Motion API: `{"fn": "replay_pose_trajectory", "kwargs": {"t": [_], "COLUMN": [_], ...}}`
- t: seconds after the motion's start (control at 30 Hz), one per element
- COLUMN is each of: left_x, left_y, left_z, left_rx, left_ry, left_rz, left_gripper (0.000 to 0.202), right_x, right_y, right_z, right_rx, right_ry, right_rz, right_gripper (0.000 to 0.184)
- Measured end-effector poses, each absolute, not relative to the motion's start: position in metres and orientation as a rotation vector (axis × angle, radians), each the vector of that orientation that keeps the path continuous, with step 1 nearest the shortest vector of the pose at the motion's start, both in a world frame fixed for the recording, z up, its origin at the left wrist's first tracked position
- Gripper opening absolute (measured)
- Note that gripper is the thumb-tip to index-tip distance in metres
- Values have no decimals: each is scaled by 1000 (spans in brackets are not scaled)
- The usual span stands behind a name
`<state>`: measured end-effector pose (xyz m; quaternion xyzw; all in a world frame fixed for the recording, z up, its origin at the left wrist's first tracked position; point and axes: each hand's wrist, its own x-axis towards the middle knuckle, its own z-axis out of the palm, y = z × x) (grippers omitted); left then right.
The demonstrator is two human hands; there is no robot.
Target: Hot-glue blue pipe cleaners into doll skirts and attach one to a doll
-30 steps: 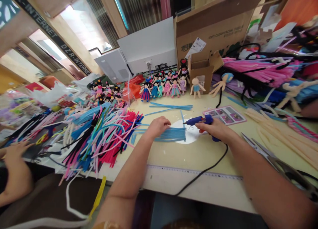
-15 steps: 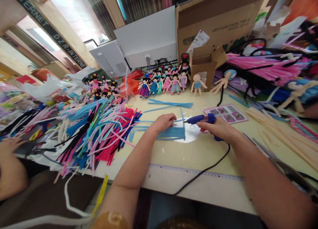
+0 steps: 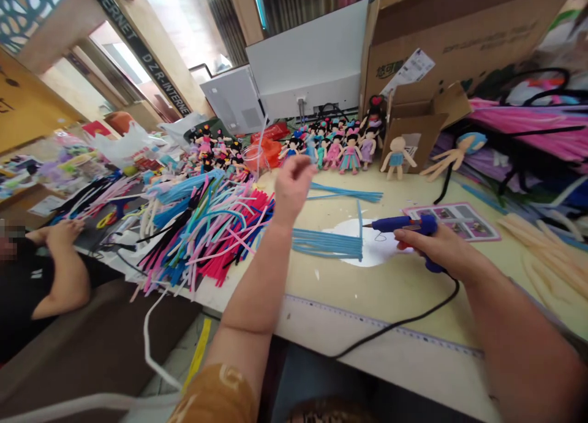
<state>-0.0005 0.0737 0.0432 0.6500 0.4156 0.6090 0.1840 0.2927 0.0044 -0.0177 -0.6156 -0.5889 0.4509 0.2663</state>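
Note:
My right hand [image 3: 427,242] grips a blue glue gun [image 3: 404,224], its nozzle pointing left at a light blue fuzzy stick. That upright stick [image 3: 359,218] meets the right ends of a flat row of light blue fuzzy sticks [image 3: 328,244]. Both lie partly over a white round sheet [image 3: 367,258]. My left hand [image 3: 294,184] is raised above the table, left of a few loose blue fuzzy sticks [image 3: 351,192]. Its fingers look curled but smeared by motion, so whether they hold anything is unclear.
Bundles of coloured fuzzy sticks [image 3: 206,227] cover the left. Small dolls [image 3: 351,153] stand at the back beside a cardboard box [image 3: 413,129]. A picture card [image 3: 459,221] lies to the right. The gun's black cord [image 3: 399,325] crosses the front edge. Another person's arm [image 3: 68,270] is far left.
My left hand has lifted off the row of blue sticks and moved up and back. The glue gun stays near the upright stick. The view has swung left.

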Motion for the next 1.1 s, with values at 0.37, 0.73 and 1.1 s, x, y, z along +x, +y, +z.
{"fn": "replay_pose_trajectory", "kwargs": {"t": [0.37,0.73,1.1], "left_x": [-43,-28,15], "left_y": [56,39,58], "left_z": [-19,-19,-18], "left_rx": [782,1847,2466], "left_ry": [1403,1627,1272], "left_rz": [1522,992,278], "left_gripper": [34,15,16], "right_x": [293,288,289], "right_y": [2,3,8], "right_z": [-14,-13,-13], "right_rx": [-1611,-1632,-1518], "right_ry": [-1514,-1537,-1479], "right_rz": [1237,1227,1279], "right_gripper": [35,31,27]}}
